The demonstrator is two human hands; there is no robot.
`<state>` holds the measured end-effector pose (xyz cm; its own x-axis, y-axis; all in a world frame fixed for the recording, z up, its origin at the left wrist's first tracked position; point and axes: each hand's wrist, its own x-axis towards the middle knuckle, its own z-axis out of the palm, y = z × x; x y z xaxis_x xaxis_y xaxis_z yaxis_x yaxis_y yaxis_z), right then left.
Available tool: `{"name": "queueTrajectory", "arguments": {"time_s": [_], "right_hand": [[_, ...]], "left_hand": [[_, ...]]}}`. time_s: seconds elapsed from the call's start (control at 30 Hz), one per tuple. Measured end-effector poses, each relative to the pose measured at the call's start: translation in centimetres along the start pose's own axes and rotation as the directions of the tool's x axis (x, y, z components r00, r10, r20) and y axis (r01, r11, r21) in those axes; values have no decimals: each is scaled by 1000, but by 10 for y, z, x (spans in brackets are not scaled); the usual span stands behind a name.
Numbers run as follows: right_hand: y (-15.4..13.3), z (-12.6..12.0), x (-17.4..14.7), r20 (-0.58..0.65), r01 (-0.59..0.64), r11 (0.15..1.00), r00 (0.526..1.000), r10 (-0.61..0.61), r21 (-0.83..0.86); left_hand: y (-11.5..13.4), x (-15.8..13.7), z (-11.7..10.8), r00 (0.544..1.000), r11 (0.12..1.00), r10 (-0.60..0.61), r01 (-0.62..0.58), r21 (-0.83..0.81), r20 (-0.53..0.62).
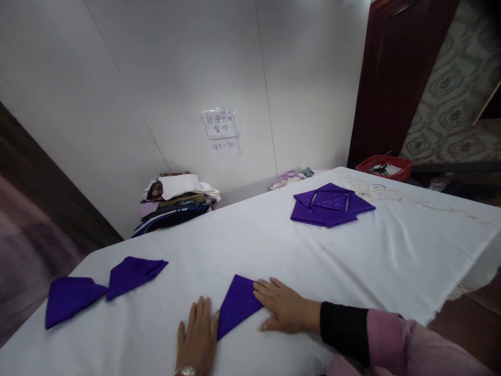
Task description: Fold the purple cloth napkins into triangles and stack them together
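Observation:
A folded purple napkin (pixel 238 304) lies on the white tablecloth in front of me, with one point toward the wall. My right hand (pixel 282 305) rests on its right corner, fingers stretched out flat. Along its lower left edge lies my left hand (pixel 197 334), palm down on the cloth with the fingers extended, touching or almost touching the napkin. Two more folded purple napkins, one nearer the edge (pixel 73 298) and one beside it (pixel 133 275), lie at the left. Farther back on the right, several folded purple napkins (pixel 332 202) are laid out in a ring.
The white tablecloth (pixel 250 240) covers a long table. Behind its far edge stands a pile of folded clothes (pixel 178 201), with pink fabric (pixel 287 179) farther right. A red basket (pixel 405 168) sits past the far right corner. Handwritten paper signs (pixel 221 125) hang on the wall.

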<state>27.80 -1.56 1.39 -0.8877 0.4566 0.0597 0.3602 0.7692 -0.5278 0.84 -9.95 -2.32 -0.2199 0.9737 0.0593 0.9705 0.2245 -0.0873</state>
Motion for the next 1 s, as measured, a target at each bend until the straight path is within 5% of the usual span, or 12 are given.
{"name": "queueTrajectory", "arguments": {"time_s": [0.2,0.37,0.63,0.77,1.0], "right_hand": [[-1,-1,0,8,-4,1000,1000,4,9],[-6,-2,-2,-52,-6,1000,999,6,-4],[-12,-6,-4,-85,13,1000,996,-14,-21],[-12,-7,-3,-99,22,999,995,-26,-40],[-10,-7,-4,-89,26,999,996,-30,-42]], "left_hand": [[-26,-22,-3,998,992,60,-64,112,34],[-28,0,-12,999,998,3,-1,-70,33],[59,38,-42,993,982,72,-88,-165,-99],[83,38,-37,990,985,144,-143,-99,3],[34,21,-20,990,994,105,-108,27,89]]}}
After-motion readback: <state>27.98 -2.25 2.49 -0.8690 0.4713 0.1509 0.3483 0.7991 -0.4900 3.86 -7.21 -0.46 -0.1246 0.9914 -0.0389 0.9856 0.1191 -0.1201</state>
